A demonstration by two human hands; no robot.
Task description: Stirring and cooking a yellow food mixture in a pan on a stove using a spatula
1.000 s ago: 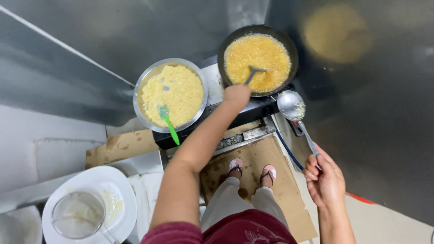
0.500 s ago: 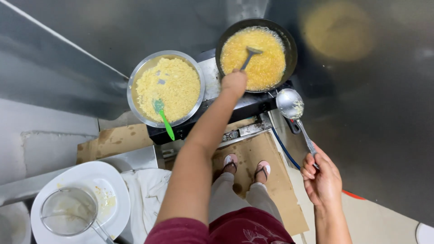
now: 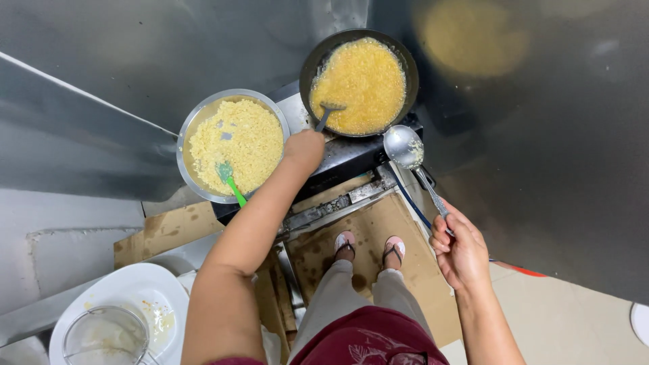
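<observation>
Head view, looking straight down: nearest, below the left elbow, a white plate [image 3: 145,290] carries a glass bowl [image 3: 105,336], and the person's sandalled feet stand on brown cardboard [image 3: 378,230] between the two arms. To the right, the right hand [image 3: 462,249] is curled shut around the handle of a steel ladle [image 3: 405,147], forearm rising from the bottom edge; the ladle's bowl points up and away from that hand, just beside the stove's [image 3: 351,159] right edge. The left arm stretches long and nearly straight up the middle, and the left hand [image 3: 304,150] is fisted on the handle of a dark spatula [image 3: 327,113], whose blade sits just beyond the knuckles in the yellow mix of the black pan [image 3: 318,57]. Left of that hand a silver pan [image 3: 196,125] of paler crumbly food holds a green spatula [image 3: 230,182], untouched.
</observation>
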